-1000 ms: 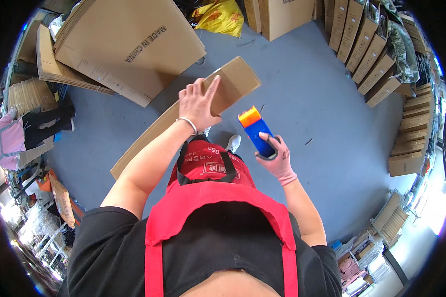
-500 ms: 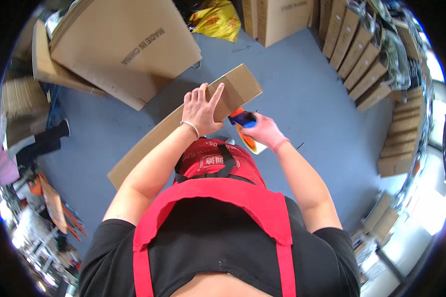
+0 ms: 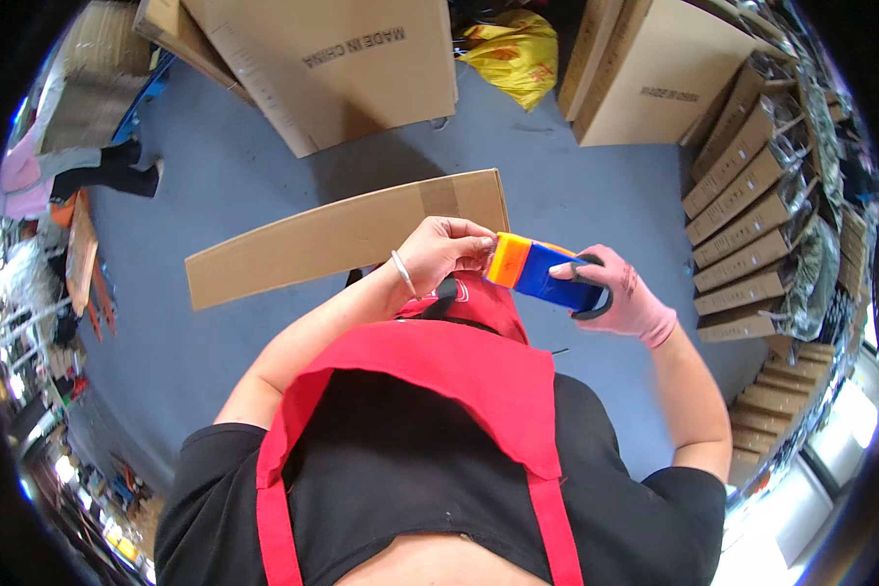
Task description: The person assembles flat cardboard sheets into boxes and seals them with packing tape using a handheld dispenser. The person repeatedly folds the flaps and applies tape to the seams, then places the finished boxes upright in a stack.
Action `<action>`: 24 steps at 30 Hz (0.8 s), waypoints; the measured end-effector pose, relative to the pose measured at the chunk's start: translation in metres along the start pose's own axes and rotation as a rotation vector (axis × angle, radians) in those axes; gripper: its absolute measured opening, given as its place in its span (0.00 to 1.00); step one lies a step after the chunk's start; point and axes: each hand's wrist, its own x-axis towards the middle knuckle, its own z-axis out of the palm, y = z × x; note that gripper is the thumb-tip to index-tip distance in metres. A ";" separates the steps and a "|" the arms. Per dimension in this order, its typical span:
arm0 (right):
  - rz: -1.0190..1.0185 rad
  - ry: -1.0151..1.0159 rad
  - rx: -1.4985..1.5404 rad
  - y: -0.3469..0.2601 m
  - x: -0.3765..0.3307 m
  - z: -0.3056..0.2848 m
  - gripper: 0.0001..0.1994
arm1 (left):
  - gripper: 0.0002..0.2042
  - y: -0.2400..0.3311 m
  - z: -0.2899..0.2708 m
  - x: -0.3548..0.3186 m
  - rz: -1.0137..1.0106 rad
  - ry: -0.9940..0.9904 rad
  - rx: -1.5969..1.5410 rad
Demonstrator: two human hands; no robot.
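Observation:
In my gloved right hand (image 3: 615, 293) is a blue and orange tape dispenser (image 3: 552, 275), gripped by its body, with its orange end turned toward my left hand (image 3: 446, 252). The bare left hand, a pale bracelet at its wrist, has thumb and fingers pinched together at that orange end. What they pinch is too small to make out. Just beyond the left hand stands a long, narrow cardboard box (image 3: 332, 234), slanting from left to right, with a darker band of tape near its right end. Part of the box's near edge is hidden behind the hand.
Large flat cartons (image 3: 342, 68) lean at the far left, with a yellow plastic bag (image 3: 513, 57) beside them. More cartons (image 3: 669, 73) stand at the far right. A row of narrow boxes (image 3: 737, 210) lines the right side. Another person's legs (image 3: 107, 171) show at the left.
My left hand has come off the top of the box and moved to the dispenser's end. The right hand has lifted the dispenser rightward. The box appears turned more level in view.

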 end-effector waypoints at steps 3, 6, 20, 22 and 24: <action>-0.062 -0.074 -0.051 0.047 0.014 -0.034 0.39 | 0.07 -0.017 -0.005 0.016 0.119 0.256 0.086; -0.069 -0.190 -0.184 0.077 0.039 -0.055 0.39 | 0.07 -0.024 -0.010 0.033 0.242 0.387 0.142; -0.173 -0.355 -0.126 0.149 0.086 -0.058 0.39 | 0.61 -0.020 -0.025 0.034 0.498 1.215 1.699; -0.185 -0.350 -0.083 0.156 0.084 -0.061 0.38 | 0.64 -0.027 -0.042 0.038 0.535 1.207 1.680; -0.162 -0.375 -0.161 0.168 0.079 -0.076 0.37 | 0.64 -0.027 -0.043 0.043 0.442 1.182 1.745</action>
